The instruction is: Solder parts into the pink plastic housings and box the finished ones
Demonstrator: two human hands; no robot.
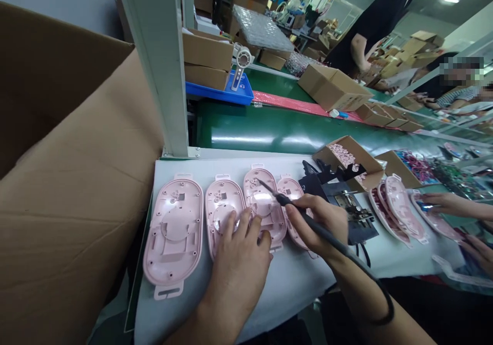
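Note:
Several pink plastic shells lie side by side on the white work surface, inner sides up. My right hand [321, 222] is wrapped round a black corded soldering iron [285, 199], whose thin tip touches or hovers over the upper part of the third shell [265, 209] from the left. My left hand [242, 257] rests with spread fingers across the second shell [224, 197] and the lower left of the third. The leftmost shell [175, 232] lies untouched. The fourth shell [291, 188] is partly hidden behind my right hand and the iron.
Right of the shells are a black metal fixture [352, 206], a box of small pink parts [346, 160] and stacked pink shells [402, 206]. Another person's hands [450, 204] work at far right. A large cardboard box [77, 180] stands left, beside a metal post [154, 62].

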